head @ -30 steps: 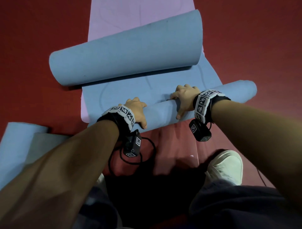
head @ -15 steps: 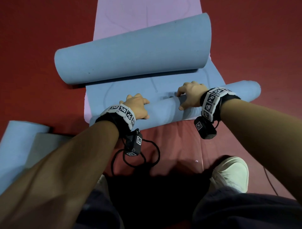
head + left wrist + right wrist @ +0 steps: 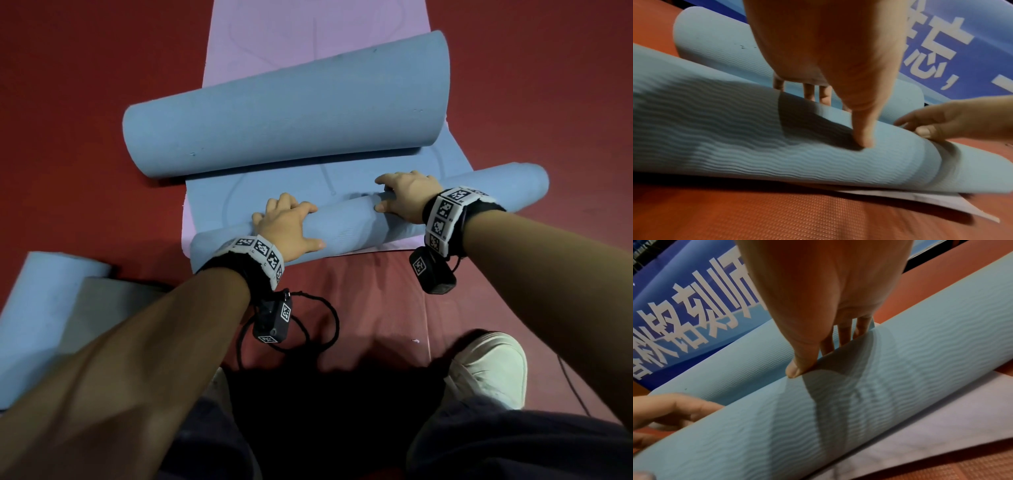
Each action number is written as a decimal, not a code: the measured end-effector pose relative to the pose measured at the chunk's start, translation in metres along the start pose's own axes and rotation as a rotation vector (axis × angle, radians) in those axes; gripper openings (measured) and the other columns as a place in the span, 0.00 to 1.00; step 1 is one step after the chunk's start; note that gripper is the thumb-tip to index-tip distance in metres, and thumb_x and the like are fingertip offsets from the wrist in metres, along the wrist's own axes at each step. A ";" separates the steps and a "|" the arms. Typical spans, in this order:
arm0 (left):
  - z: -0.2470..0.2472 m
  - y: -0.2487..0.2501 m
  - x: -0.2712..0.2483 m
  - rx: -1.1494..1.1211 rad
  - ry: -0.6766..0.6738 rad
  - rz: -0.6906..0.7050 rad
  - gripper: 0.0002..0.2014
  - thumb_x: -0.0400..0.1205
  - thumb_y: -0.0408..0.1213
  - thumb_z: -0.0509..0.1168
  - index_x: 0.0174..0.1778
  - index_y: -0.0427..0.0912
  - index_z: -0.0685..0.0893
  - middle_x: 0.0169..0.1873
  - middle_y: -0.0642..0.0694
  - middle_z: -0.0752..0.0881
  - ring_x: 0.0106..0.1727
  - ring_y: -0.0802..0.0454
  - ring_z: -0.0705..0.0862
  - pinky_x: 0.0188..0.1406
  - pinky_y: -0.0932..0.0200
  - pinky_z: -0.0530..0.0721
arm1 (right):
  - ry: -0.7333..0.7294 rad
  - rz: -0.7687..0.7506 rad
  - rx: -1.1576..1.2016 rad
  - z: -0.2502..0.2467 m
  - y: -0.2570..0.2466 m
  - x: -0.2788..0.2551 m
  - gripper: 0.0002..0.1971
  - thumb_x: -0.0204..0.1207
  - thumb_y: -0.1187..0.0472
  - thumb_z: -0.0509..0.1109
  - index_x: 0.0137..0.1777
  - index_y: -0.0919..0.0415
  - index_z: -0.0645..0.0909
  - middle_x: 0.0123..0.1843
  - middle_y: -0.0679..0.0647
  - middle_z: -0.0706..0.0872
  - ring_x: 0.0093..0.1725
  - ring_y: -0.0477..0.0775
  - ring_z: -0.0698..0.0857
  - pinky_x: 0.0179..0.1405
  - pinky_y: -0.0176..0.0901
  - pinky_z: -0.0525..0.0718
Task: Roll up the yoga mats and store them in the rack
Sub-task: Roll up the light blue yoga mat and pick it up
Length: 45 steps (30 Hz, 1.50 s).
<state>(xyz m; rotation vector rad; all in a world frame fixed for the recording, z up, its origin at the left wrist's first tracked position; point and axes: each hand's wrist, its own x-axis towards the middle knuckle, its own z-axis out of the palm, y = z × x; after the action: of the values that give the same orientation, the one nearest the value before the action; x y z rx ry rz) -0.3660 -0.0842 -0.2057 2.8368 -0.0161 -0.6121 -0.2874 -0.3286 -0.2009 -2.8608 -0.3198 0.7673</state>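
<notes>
A blue yoga mat (image 3: 284, 185) lies on top of a pink mat (image 3: 308, 31) on the red floor. Its near end is wound into a thin roll (image 3: 346, 233) that runs across in front of me. My left hand (image 3: 287, 224) grips the roll's left part, fingers over the far side and thumb on the near side. My right hand (image 3: 407, 198) grips it further right in the same way. The left wrist view shows the thumb (image 3: 863, 129) pressed on the ribbed roll (image 3: 735, 138). The mat's far end stands curled into a wide loop (image 3: 284, 116).
Another blue mat (image 3: 41, 308) and a grey one (image 3: 102, 308) lie at my left. My white shoe (image 3: 489, 370) stands just behind the roll at the right. A blue banner (image 3: 962, 56) with white characters stands beyond the mats. Red floor (image 3: 68, 102) surrounds them.
The thin roll has turned away from me toward the far curled loop and the flat stretch between them is shorter. Both hands have shifted over the top of the roll.
</notes>
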 end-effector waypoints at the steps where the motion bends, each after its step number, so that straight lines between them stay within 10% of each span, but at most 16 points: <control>1: 0.000 0.003 0.001 0.047 0.020 0.004 0.34 0.74 0.63 0.73 0.76 0.62 0.73 0.68 0.51 0.71 0.71 0.48 0.67 0.66 0.44 0.67 | 0.017 0.001 0.047 0.001 0.000 0.000 0.30 0.80 0.45 0.69 0.80 0.50 0.68 0.73 0.52 0.80 0.73 0.61 0.74 0.71 0.56 0.72; 8: -0.010 0.013 0.013 0.134 -0.032 -0.028 0.33 0.77 0.58 0.73 0.77 0.57 0.70 0.70 0.50 0.73 0.70 0.43 0.70 0.64 0.41 0.67 | 0.069 -0.144 0.126 0.005 -0.001 -0.006 0.17 0.78 0.53 0.71 0.62 0.61 0.75 0.60 0.61 0.83 0.60 0.67 0.80 0.60 0.54 0.76; 15: -0.011 0.009 0.019 0.051 0.014 -0.056 0.21 0.80 0.54 0.71 0.66 0.56 0.74 0.65 0.50 0.77 0.70 0.44 0.68 0.65 0.40 0.67 | 0.051 -0.163 -0.041 0.006 0.004 -0.006 0.31 0.68 0.43 0.78 0.68 0.51 0.73 0.67 0.52 0.80 0.68 0.61 0.74 0.73 0.60 0.66; 24: -0.012 0.015 0.023 0.157 0.122 -0.052 0.19 0.85 0.52 0.63 0.71 0.52 0.76 0.67 0.45 0.77 0.67 0.40 0.73 0.66 0.44 0.68 | 0.165 -0.027 -0.252 -0.005 -0.012 -0.003 0.29 0.70 0.34 0.72 0.71 0.40 0.77 0.63 0.54 0.74 0.65 0.62 0.71 0.63 0.57 0.68; 34: -0.013 0.009 0.022 0.186 0.083 -0.084 0.33 0.75 0.64 0.70 0.77 0.61 0.74 0.68 0.49 0.72 0.71 0.43 0.67 0.67 0.38 0.67 | 0.218 0.009 -0.120 -0.001 -0.019 0.005 0.20 0.78 0.45 0.70 0.62 0.56 0.76 0.63 0.58 0.78 0.65 0.64 0.74 0.61 0.56 0.71; 45: -0.015 0.010 0.039 0.098 0.145 -0.132 0.21 0.86 0.53 0.61 0.75 0.55 0.72 0.72 0.47 0.76 0.73 0.42 0.69 0.68 0.35 0.65 | 0.271 -0.108 -0.205 0.000 -0.021 0.009 0.19 0.73 0.60 0.68 0.64 0.60 0.78 0.61 0.61 0.76 0.61 0.66 0.74 0.53 0.55 0.74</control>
<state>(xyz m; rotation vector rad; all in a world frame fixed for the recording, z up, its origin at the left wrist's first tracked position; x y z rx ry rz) -0.3240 -0.0929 -0.2054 2.9888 0.1722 -0.4409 -0.2834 -0.3059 -0.2005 -3.0553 -0.5373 0.3381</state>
